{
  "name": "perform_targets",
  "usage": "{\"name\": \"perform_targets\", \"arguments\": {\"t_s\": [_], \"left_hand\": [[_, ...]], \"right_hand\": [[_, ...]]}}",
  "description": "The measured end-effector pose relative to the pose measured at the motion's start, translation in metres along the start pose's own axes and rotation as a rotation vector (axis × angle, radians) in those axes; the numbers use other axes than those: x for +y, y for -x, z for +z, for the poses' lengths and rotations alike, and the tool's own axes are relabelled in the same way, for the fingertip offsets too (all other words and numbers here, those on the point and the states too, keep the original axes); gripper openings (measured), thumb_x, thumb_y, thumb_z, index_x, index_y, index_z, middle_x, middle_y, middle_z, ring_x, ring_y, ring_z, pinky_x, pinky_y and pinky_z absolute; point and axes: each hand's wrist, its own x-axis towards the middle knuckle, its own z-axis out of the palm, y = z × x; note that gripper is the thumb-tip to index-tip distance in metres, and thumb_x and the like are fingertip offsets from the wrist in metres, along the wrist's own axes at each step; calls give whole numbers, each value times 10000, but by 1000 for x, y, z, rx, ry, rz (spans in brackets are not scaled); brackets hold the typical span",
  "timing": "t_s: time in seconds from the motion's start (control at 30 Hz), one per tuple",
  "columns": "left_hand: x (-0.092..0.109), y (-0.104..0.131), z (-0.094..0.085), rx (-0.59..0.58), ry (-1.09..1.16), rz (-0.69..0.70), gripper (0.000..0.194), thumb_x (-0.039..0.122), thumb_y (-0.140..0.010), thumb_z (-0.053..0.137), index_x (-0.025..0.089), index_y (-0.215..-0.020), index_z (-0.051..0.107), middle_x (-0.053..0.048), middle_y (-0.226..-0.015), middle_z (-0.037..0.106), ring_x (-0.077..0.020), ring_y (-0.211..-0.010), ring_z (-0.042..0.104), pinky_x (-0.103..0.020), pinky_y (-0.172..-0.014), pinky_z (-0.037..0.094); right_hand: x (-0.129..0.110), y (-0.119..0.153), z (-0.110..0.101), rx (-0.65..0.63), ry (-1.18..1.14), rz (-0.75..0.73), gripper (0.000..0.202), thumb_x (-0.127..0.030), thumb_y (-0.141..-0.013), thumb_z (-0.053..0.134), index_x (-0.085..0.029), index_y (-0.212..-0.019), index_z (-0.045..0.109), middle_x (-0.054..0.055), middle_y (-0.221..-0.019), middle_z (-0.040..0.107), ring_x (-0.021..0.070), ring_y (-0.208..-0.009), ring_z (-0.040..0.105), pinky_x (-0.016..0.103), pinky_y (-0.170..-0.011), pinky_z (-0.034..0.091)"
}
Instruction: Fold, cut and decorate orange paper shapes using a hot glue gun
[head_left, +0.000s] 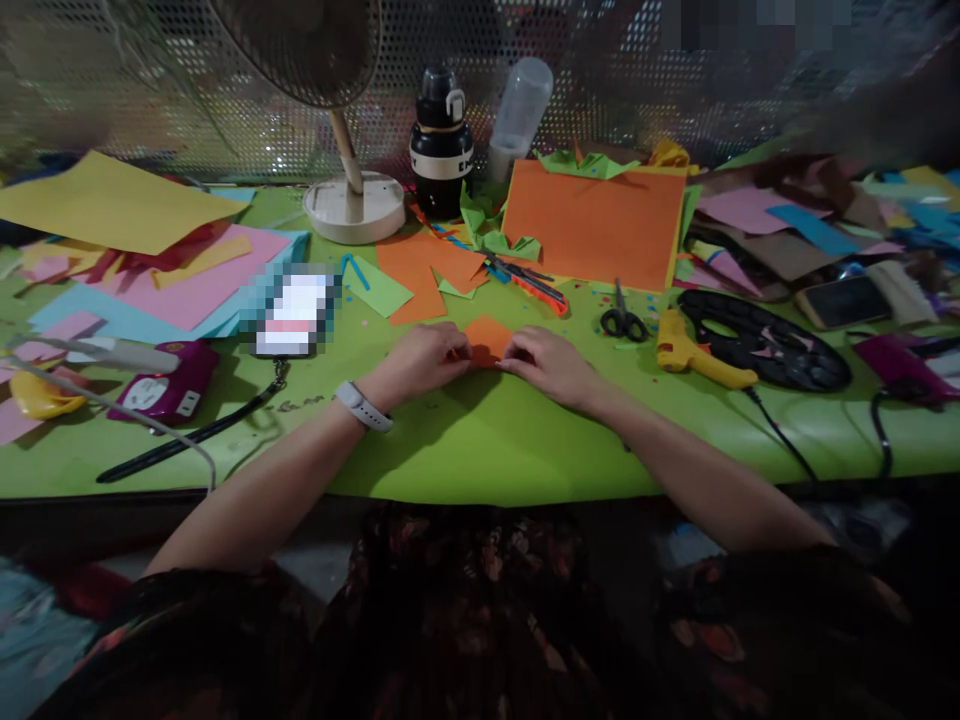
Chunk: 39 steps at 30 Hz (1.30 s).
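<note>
Between my two hands is a small piece of orange paper (pixel 487 338), low over the green tabletop (pixel 480 440). My left hand (pixel 433 356) grips its left edge with thumb and fingers pinched together. On the other side, my right hand (pixel 547 362) pinches the right edge in the same way. The fingers cover both sides of the paper, so whether it is folded there I cannot tell. Beyond it lie orange paper scraps (pixel 420 270), a utility knife (pixel 529 283) with an orange handle and black-handled scissors (pixel 622 318).
A phone (pixel 289 318) with a strap lies left. Right of the scissors are a yellow glue gun (pixel 697 355) and a black palette (pixel 795 345). Behind stand a fan (pixel 354 205), a black bottle (pixel 441 150) and orange sheets (pixel 596 225). Coloured paper (pixel 112 205) piles up at both sides.
</note>
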Motion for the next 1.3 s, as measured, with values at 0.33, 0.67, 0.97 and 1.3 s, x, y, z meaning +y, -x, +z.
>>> {"name": "perform_targets", "arguments": {"t_s": [0.33,0.67,0.97,1.3], "left_hand": [[-6,-4,3,4,117,-67,120,279,-851,627,182,-830,695,-31,-828,678,-159,-763,597,-271,-689,418],[-14,-5,-5,-74,335,-207,185,349,-761,680,171,-795,716,-13,-725,693,-143,-674,585,-265,-640,429],[-30,4,-35,-210,273,-355,211,394,-682,705,189,-721,736,-23,-662,681,-148,-624,549,-275,-595,403],[-51,11,-56,-289,122,-364,178,372,-674,701,197,-687,730,-19,-649,688,-165,-632,597,-274,-612,425]], "right_hand": [[-3,1,0,37,15,-1,153,-317,-906,625,-179,-842,622,62,-841,618,205,-804,543,317,-704,377],[-4,-4,2,22,20,60,174,-334,-894,635,-182,-809,628,57,-835,628,193,-768,537,308,-666,359],[-6,-2,-2,14,-22,105,161,-319,-888,640,-174,-817,642,60,-843,636,180,-754,546,303,-665,370],[-5,-4,-3,-2,-64,135,167,-322,-874,642,-165,-825,668,68,-861,652,176,-751,561,299,-656,371]]}}
